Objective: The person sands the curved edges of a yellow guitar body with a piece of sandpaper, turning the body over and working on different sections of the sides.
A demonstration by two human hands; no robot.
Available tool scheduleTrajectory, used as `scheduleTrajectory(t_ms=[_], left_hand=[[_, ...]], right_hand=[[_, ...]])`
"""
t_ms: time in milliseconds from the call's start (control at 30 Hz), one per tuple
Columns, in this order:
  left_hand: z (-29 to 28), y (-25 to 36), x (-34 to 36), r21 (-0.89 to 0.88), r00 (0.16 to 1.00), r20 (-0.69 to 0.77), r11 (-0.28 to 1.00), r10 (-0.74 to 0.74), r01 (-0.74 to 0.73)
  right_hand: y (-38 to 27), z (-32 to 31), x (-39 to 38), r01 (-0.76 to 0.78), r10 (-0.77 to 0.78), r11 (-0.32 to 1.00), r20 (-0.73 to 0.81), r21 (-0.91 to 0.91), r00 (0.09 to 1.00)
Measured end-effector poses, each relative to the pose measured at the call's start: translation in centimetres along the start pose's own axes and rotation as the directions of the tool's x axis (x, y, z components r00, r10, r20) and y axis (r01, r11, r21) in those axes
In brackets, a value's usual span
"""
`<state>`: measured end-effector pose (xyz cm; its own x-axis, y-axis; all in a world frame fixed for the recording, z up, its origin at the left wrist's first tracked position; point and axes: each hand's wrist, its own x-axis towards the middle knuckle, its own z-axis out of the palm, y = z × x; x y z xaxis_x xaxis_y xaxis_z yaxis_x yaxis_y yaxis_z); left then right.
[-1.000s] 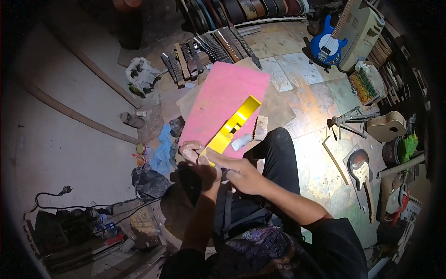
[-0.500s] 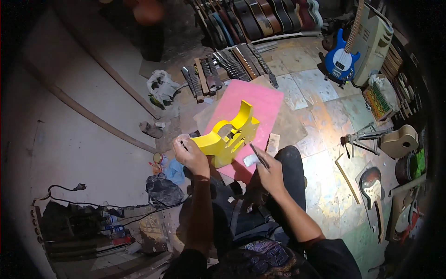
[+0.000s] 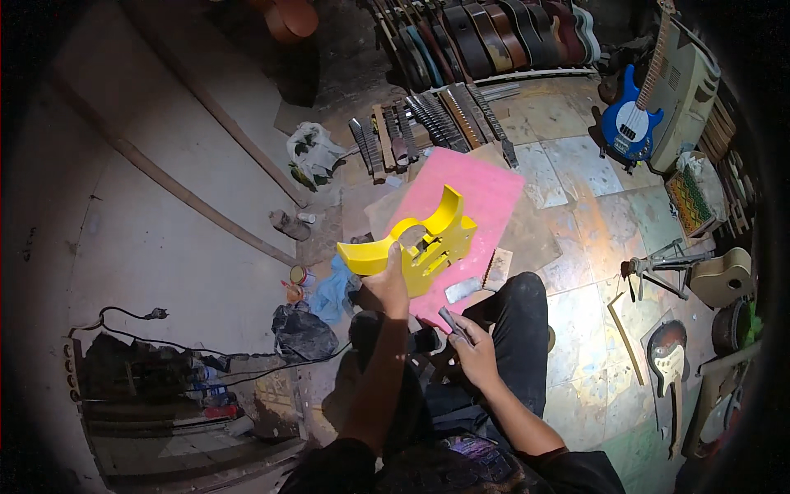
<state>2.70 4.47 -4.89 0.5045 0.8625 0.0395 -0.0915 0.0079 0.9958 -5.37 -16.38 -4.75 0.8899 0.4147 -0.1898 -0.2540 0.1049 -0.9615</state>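
Note:
My left hand grips the lower left part of a yellow electric guitar body, which has cutouts and is tilted over a pink sheet. My right hand is below and right of the body, closed on a small dark grey strip, too small to identify. A pale grey piece and a notched light board lie near the pink sheet's right edge, beside my knee.
Guitar necks lie beyond the sheet, with guitar bodies racked behind. A blue bass, tripod and guitars are at right. Blue plastic, black bags, cans and cables sit at left.
The yellow body has swung from a diagonal, edge-on position to showing its face. My left hand has shifted rightward along it; my right hand has come away and moved down with the grey strip.

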Motion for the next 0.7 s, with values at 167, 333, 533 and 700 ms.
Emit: scheduleTrajectory(t_ms=[167,333,533,700], left_hand=[[-2.2,1.6,1.8,-0.13,0.994,0.058,0.988,0.092,-0.084],[-4.6,4.9,3.3,0.161,0.869,0.269,0.87,0.415,-0.466],[-4.3,10.8,1.5,0.231,0.683,0.608,0.733,0.405,-0.64],[-4.8,11.0,1.8,0.184,0.602,0.725,0.75,0.333,-0.636]], right_hand=[[-1.2,-1.1,0.0,-0.051,0.053,0.995,-0.017,0.086,0.998],[-4.3,-2.1,0.9,-0.305,0.231,0.799,0.205,0.519,0.951],[-7.2,-1.4,3.1,-0.195,0.128,0.947,0.258,0.255,0.958],[-8.1,1.1,4.7,0.113,-0.105,0.993,0.236,-0.019,0.966]])
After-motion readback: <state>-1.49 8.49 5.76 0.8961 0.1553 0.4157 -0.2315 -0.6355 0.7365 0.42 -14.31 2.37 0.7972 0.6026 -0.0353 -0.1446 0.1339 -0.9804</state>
